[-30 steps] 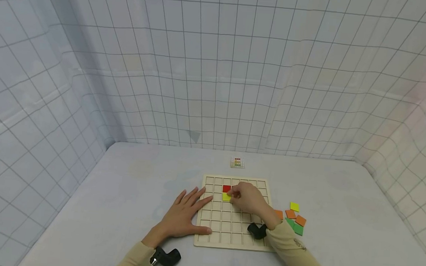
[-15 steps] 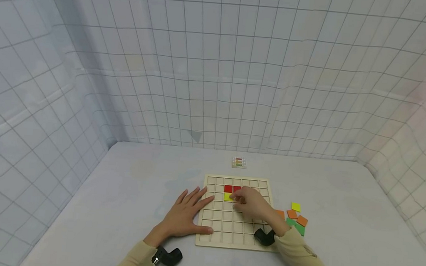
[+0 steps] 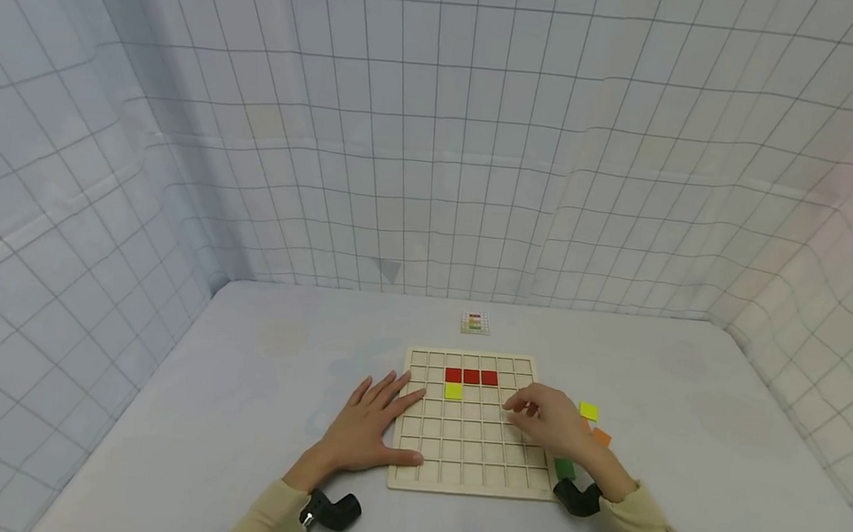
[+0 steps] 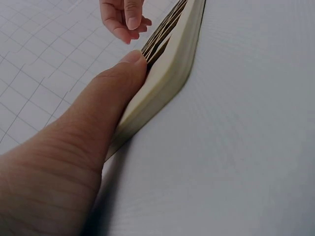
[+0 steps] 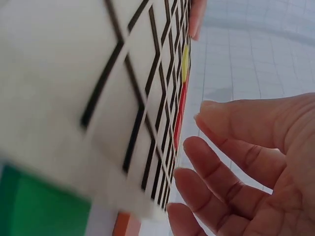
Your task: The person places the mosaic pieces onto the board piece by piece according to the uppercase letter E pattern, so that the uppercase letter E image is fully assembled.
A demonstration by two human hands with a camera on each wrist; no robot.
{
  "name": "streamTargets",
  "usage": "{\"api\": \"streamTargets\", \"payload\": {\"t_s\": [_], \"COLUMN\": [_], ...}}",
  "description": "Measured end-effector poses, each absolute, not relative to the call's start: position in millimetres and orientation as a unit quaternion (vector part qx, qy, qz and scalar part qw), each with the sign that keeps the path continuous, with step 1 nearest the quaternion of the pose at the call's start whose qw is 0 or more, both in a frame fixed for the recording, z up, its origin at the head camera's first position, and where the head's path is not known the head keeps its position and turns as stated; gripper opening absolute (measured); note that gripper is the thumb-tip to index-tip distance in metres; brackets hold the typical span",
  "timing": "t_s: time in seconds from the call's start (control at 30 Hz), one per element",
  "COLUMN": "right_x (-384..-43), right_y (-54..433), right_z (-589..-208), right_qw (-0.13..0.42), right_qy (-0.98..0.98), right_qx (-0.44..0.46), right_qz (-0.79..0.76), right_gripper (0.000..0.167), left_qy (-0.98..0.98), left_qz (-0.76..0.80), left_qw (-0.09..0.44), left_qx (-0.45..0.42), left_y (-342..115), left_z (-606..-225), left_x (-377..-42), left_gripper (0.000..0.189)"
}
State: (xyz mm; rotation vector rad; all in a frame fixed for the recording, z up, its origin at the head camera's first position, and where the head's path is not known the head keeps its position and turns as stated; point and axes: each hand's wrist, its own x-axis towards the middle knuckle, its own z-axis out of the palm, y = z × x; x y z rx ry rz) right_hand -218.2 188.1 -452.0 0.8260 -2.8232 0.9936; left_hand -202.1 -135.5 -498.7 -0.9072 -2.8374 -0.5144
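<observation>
A pale wooden grid board lies on the table. Three red tiles sit side by side in one row of its cells, and a yellow tile sits just below the leftmost. My left hand rests spread on the board's left edge, its thumb lying over the rim in the left wrist view. Above the board's right side hovers my right hand. Its fingers are loosely bent, and no tile shows between thumb and fingertips in the right wrist view.
To the right of the board lie a loose yellow tile, orange tiles and a green tile, partly hidden by my right arm. A small card with a coloured grid pattern lies behind the board. White gridded curtains surround the table.
My right hand has moved right, away from the yellow tile and towards the board's right edge, uncovering the rest of the red row. The left hand stays in place.
</observation>
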Motion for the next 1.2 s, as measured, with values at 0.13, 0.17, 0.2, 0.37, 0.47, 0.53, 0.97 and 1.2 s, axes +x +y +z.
{"api": "streamTargets", "payload": {"t_s": [0.13,0.17,0.2,0.37,0.47,0.53,0.97,1.2], "right_x": [-218,-218,-219,-224,-226,-227,-231,-231], "right_y": [205,209,214,232,238,240,249,251], "right_z": [-448,-447,-446,-443,-443,-442,-448,-450], "right_qw": [0.009,0.001,-0.008,-0.057,-0.073,-0.08,-0.051,-0.064], "right_qy": [-0.927,-0.93,-0.933,-0.938,-0.936,-0.935,-0.94,-0.936], "right_qx": [0.221,0.213,0.205,0.196,0.204,0.208,0.187,0.204], "right_qz": [0.303,0.298,0.294,0.281,0.276,0.278,0.281,0.281], "right_gripper": [0.005,0.006,0.008,0.012,0.014,0.015,0.013,0.02], "left_qy": [-0.936,-0.936,-0.936,-0.936,-0.937,-0.937,-0.935,-0.937], "left_qz": [-0.168,-0.168,-0.17,-0.171,-0.17,-0.17,-0.17,-0.167], "left_qw": [0.064,0.065,0.065,0.061,0.058,0.058,0.066,0.062], "left_qx": [-0.302,-0.302,-0.302,-0.3,-0.3,-0.3,-0.303,-0.3], "left_y": [-136,-135,-135,-136,-136,-136,-136,-136], "left_z": [-499,-500,-500,-501,-501,-501,-502,-502], "left_x": [-202,-203,-202,-203,-203,-203,-204,-204], "left_gripper": [0.095,0.095,0.095,0.095,0.095,0.095,0.095,0.096]}}
